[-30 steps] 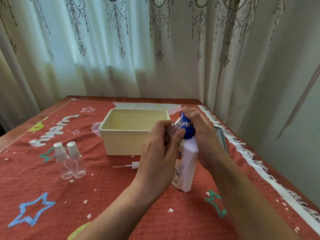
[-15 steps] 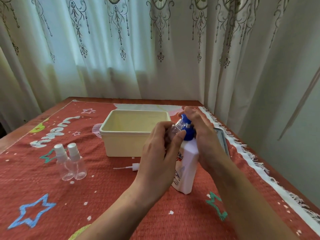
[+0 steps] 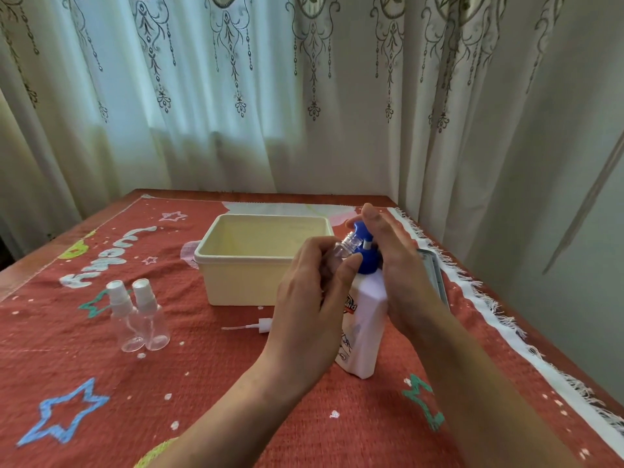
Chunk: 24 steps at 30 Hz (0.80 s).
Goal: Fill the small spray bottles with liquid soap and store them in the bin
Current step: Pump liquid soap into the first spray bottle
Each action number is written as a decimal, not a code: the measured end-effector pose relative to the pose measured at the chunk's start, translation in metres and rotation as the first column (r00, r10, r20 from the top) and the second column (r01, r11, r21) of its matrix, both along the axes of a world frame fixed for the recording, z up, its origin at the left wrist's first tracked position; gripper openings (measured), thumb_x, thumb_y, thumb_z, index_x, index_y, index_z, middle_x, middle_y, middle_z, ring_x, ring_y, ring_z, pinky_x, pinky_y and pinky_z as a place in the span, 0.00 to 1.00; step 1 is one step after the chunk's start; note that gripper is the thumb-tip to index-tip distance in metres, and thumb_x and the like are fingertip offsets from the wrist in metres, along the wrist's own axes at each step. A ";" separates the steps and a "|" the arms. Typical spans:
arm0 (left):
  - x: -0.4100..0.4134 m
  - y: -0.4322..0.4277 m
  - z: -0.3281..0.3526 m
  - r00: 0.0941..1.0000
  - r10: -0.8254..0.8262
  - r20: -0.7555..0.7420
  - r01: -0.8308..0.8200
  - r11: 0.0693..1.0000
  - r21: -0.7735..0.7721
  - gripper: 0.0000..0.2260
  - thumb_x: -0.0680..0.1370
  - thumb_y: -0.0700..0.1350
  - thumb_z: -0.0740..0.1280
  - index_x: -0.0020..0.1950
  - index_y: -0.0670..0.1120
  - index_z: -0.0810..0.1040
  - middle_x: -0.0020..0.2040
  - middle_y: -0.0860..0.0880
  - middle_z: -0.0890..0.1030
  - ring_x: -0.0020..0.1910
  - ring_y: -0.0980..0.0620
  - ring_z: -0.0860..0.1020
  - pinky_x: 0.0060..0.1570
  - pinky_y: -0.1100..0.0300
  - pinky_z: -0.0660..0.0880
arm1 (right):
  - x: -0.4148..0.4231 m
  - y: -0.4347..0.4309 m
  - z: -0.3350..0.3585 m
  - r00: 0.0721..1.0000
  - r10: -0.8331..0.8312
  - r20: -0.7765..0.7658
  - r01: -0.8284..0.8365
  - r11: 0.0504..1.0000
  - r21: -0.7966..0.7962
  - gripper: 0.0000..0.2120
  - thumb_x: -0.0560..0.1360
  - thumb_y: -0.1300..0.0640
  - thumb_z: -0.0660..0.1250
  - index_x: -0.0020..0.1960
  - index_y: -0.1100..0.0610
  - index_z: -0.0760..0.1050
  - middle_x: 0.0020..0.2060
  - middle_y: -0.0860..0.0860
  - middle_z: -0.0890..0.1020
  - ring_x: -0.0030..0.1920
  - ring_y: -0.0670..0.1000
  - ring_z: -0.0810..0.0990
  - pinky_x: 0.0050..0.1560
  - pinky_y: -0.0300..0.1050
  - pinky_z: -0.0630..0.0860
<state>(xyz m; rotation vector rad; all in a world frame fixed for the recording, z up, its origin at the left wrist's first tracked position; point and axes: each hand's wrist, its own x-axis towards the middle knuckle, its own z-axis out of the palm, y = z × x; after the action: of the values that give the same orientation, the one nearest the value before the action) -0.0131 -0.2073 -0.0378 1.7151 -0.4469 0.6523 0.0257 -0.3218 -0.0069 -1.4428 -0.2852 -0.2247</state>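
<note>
Left hand (image 3: 310,305) grips an uncapped spray bottle (image 3: 344,246), its neck tilted to the blue pump (image 3: 363,255). Right hand (image 3: 395,265) rests flat-fingered on the pump of the soap bottle (image 3: 366,325). Press slowly, with the neck under the spout. The bin (image 3: 236,260) sits just beyond the left hand.

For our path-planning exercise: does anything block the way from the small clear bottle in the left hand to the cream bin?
Nothing visible does: the small clear bottle, in the left hand, is right by the open cream plastic bin.
</note>
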 end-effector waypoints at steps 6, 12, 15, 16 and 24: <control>-0.001 -0.002 -0.005 1.000 0.014 -0.002 -0.014 0.999 0.037 0.06 0.81 0.49 0.64 0.55 0.49 0.75 0.41 0.53 0.77 0.38 0.55 0.74 0.39 0.68 0.69 | 0.003 -0.003 0.001 0.999 0.005 0.047 -0.004 1.000 -0.016 0.04 0.80 0.56 0.62 0.47 0.52 0.74 0.32 0.39 0.80 0.35 0.38 0.79 0.40 0.34 0.77; 0.001 -0.001 -0.002 1.000 0.008 0.008 -0.008 1.000 -0.007 0.07 0.81 0.50 0.64 0.56 0.50 0.75 0.43 0.51 0.80 0.42 0.51 0.78 0.42 0.59 0.74 | 0.002 0.000 -0.001 1.000 -0.005 0.016 0.005 0.999 0.031 0.10 0.74 0.40 0.64 0.43 0.46 0.78 0.37 0.40 0.83 0.46 0.48 0.82 0.57 0.50 0.78; 0.000 -0.001 -0.001 1.000 0.001 0.015 -0.001 1.000 -0.005 0.08 0.81 0.51 0.63 0.57 0.49 0.75 0.44 0.50 0.80 0.42 0.50 0.78 0.42 0.56 0.75 | 0.002 0.001 0.001 1.000 -0.017 -0.005 0.017 1.000 0.015 0.12 0.73 0.39 0.64 0.44 0.46 0.77 0.39 0.42 0.83 0.44 0.48 0.82 0.57 0.51 0.78; 0.000 -0.001 -0.002 1.000 0.000 0.013 0.000 1.000 -0.005 0.08 0.81 0.51 0.63 0.57 0.49 0.75 0.43 0.50 0.80 0.42 0.50 0.78 0.42 0.58 0.75 | 0.002 0.000 0.001 1.000 -0.009 0.000 0.009 1.000 0.013 0.09 0.76 0.43 0.64 0.45 0.48 0.77 0.37 0.42 0.82 0.42 0.46 0.82 0.54 0.49 0.78; 0.000 -0.003 -0.005 1.000 -0.002 -0.010 0.002 1.000 -0.024 0.06 0.81 0.51 0.64 0.55 0.51 0.75 0.43 0.50 0.80 0.43 0.50 0.78 0.44 0.53 0.75 | 0.002 -0.001 0.000 0.999 0.011 0.041 -0.011 1.000 -0.003 0.06 0.77 0.48 0.66 0.47 0.50 0.74 0.34 0.40 0.81 0.39 0.43 0.81 0.46 0.41 0.79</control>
<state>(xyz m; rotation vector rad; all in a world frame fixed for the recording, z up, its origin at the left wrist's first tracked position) -0.0126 -0.2106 -0.0430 1.6944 -0.4319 0.6453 0.0277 -0.3230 -0.0065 -1.4406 -0.3274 -0.2455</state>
